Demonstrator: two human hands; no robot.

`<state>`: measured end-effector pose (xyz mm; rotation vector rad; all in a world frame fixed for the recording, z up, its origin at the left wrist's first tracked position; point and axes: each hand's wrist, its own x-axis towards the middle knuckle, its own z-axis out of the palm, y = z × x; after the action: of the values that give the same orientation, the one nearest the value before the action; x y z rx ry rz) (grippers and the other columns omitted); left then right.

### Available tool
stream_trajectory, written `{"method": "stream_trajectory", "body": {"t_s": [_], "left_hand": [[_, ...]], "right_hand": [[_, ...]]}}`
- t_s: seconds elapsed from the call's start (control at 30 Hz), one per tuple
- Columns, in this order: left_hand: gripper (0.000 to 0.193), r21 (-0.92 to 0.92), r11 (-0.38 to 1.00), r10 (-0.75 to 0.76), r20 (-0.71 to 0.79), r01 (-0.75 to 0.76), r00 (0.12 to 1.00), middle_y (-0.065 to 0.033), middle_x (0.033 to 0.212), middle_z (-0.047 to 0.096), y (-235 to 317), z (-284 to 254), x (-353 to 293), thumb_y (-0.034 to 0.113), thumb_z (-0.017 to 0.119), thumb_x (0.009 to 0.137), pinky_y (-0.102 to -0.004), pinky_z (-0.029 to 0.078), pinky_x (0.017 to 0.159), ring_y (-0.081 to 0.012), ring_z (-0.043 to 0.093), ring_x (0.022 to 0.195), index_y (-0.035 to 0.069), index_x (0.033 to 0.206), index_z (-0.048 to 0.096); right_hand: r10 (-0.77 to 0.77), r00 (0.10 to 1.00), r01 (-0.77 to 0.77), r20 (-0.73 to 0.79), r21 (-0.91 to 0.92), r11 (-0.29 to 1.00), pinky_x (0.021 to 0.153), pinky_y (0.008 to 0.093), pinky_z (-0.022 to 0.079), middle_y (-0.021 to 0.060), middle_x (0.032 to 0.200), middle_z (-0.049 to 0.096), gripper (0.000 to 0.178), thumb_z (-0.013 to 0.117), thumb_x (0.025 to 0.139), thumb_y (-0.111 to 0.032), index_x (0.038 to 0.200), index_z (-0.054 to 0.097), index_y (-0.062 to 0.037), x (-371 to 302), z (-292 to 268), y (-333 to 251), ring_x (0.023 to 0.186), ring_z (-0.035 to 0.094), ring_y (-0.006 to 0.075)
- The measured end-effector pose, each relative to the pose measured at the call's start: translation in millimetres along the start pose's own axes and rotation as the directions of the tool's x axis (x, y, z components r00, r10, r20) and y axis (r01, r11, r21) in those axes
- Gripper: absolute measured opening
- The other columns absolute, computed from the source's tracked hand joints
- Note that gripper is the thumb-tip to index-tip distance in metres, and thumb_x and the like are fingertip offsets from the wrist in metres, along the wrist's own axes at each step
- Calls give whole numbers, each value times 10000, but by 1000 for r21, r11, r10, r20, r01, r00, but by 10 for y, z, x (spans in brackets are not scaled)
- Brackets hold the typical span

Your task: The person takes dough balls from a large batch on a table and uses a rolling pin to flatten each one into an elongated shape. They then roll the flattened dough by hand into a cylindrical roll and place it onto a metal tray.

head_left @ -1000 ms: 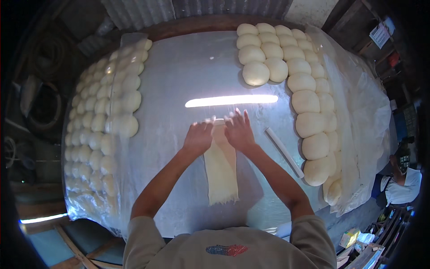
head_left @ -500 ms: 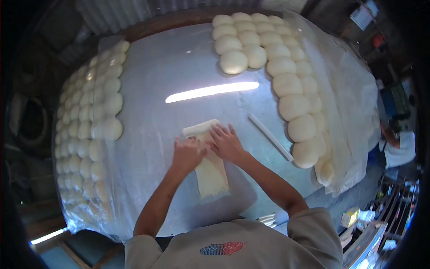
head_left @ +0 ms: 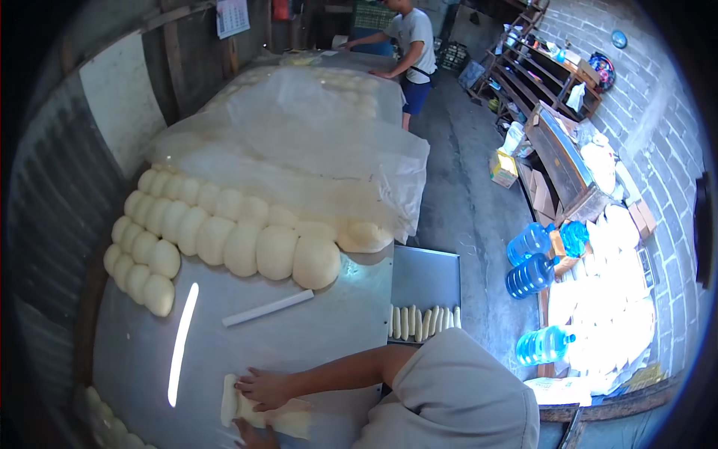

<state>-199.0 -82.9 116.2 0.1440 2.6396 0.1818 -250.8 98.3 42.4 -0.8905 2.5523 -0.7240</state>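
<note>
A flat strip of pale dough [head_left: 294,421] lies on the metal worktable [head_left: 329,329], with one end rolled into a thick edge [head_left: 229,400]. My right hand [head_left: 263,388] rests on the dough beside this roll, fingers spread and palm down. At the bottom of the picture my left hand [head_left: 256,435] touches the same piece; its fingers look apart, and the lower part of the hand is cut off. A white rod [head_left: 268,307] lies untouched on the table beyond. Rows of round dough balls [head_left: 241,247] sit past it, partly under clear plastic sheeting [head_left: 299,127].
Right of the table, a metal tray [head_left: 426,266] holds several slim dough sticks [head_left: 422,323]. Another person [head_left: 415,37] stands at the table's far end. Blue water jugs [head_left: 532,275], a wooden bench [head_left: 561,161] and shelves [head_left: 523,75] line the right side.
The view has swung to the right, bringing the tray, the other person and the room into sight. My hands stay at the rolled end of the dough.
</note>
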Motion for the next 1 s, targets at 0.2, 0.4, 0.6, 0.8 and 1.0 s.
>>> {"method": "stream_trajectory", "body": {"t_s": [0.2, 0.4, 0.6, 0.8, 1.0], "left_hand": [[698, -113, 993, -42, -94, 32, 995, -262, 1453, 336, -193, 94, 505, 497, 402, 969, -502, 289, 1069, -396, 320, 1359, -54, 1393, 343], [639, 230, 973, 175, -648, -29, 741, -182, 1378, 478, -334, 1103, 100, 539, 416, 943, -607, 323, 1012, -341, 474, 1255, 72, 1379, 449], [803, -83, 991, -74, 311, 104, 948, -121, 1581, 78, -339, 318, -72, 618, 429, 910, -664, 156, 1080, -378, 91, 1440, 166, 1516, 161], [919, -295, 947, 9, -376, -128, 927, -289, 1524, 127, -426, 1079, 351, 586, 439, 914, -514, 78, 1146, -396, 109, 1430, -93, 1453, 133], [890, -170, 976, 74, -317, -133, 946, -282, 1514, 170, -85, 1138, -371, 497, 551, 864, -555, 106, 1131, -387, 144, 1425, -88, 1435, 198]], "right_hand": [[47, 918, -62, -394, -25, 998, 1139, 533, 164, 238, 1501, 222, 745, 545, 875, -439, 1378, 343, 73, 335, 73, 7, 1388, 240, 363], [-78, 962, 53, -261, -103, 993, 1155, 516, 132, 232, 1515, 211, 795, 532, 876, -443, 1439, 259, 48, -336, 341, 52, 1423, 176, 334], [157, 952, -161, 265, -5, 987, 1141, 519, 170, 230, 1511, 223, 770, 550, 875, -420, 1432, 280, 37, -165, -292, -247, 1412, 209, 334], [51, 975, -52, -217, 4, 999, 1128, 528, 167, 237, 1518, 203, 770, 527, 899, -418, 1444, 239, 43, -241, 205, -139, 1412, 215, 355], [36, 958, -76, -285, -130, 989, 1098, 581, 174, 207, 1485, 299, 731, 579, 859, -370, 1416, 309, 19, -659, 521, 46, 1383, 280, 338]]}}
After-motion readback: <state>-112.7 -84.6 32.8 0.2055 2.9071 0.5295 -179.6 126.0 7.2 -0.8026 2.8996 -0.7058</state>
